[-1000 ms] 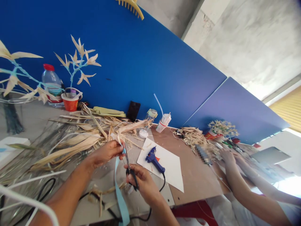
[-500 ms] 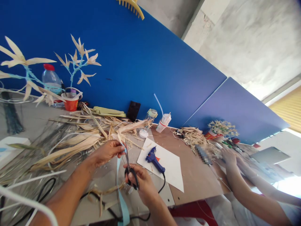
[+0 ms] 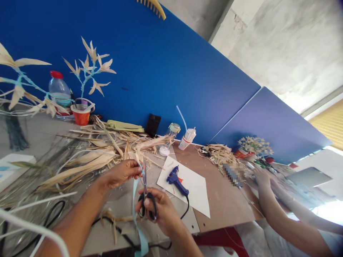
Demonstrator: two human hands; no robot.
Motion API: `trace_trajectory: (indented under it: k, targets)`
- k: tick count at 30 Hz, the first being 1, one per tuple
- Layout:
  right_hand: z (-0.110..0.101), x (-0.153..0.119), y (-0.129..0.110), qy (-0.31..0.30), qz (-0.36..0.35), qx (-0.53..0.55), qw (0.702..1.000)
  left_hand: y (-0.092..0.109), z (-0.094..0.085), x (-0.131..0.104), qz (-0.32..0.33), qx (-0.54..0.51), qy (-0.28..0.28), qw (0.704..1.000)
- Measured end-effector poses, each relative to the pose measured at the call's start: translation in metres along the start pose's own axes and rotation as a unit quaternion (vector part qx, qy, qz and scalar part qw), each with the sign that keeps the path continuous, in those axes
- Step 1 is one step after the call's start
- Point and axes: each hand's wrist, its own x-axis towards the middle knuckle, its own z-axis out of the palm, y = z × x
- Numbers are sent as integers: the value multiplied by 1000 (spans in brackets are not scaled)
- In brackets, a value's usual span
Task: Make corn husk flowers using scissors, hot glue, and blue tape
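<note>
Blue partition (image 3: 134, 53) at the back, one pair of scissors (image 3: 145, 184) and one blue ribbon (image 3: 144, 241) in front

Two panels of the partition are standing behind the worktop (image 3: 225, 200), which is partly grey and partly brown. One dark blue glue gun (image 3: 177, 182) lies on one white sheet (image 3: 199, 192).

Behind the glue gun are one jar (image 3: 174, 127), one white cup (image 3: 184, 142) with a straw, and one dark flat object (image 3: 152, 125). Far to its left are one red pot (image 3: 81, 117), one red-capped bottle (image 3: 58, 87) and two flower branches (image 3: 86, 75) with light blue stems. Dry husks (image 3: 93, 160), too many for counting, spread left of it. Far to its right are one bunch of flowers (image 3: 254, 145) and two forearms (image 3: 270, 203) of another person.

The ribbon is just left of the glue gun: pale blue, narrow above, wider and twisted below, hanging towards the near edge. The left hand (image 3: 125, 173) has its grip pinched on the upper end. The right hand (image 3: 162, 207) has its grip around the black handles of the scissors, also left of the glue gun. Their metal blades point away from the person, close to the left fingertips; whether they touch the ribbon, I cannot tell.
</note>
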Motion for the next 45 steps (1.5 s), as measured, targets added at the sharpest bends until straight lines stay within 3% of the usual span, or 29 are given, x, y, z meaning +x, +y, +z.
trace_trajectory:
  k: [14, 21, 32, 39, 45]
  targets:
    - [4, -2, -6, 11, -1, -7, 1000, 3, -2, -1, -18, 69, -45, 996]
    - [12, 3, 0, 66, -48, -83, 993, -3, -3, 1, -28, 70, -65, 995]
    - [15, 5, 8, 64, -101, -87, 989, -3, -2, 1, -18, 99, -57, 993]
    - [15, 4, 10, 72, -93, -97, 988, -5, -2, 1, -23, 97, -47, 994]
    - [18, 5, 7, 65, -80, -80, 991, -8, -2, 2, -46, 89, -71, 992]
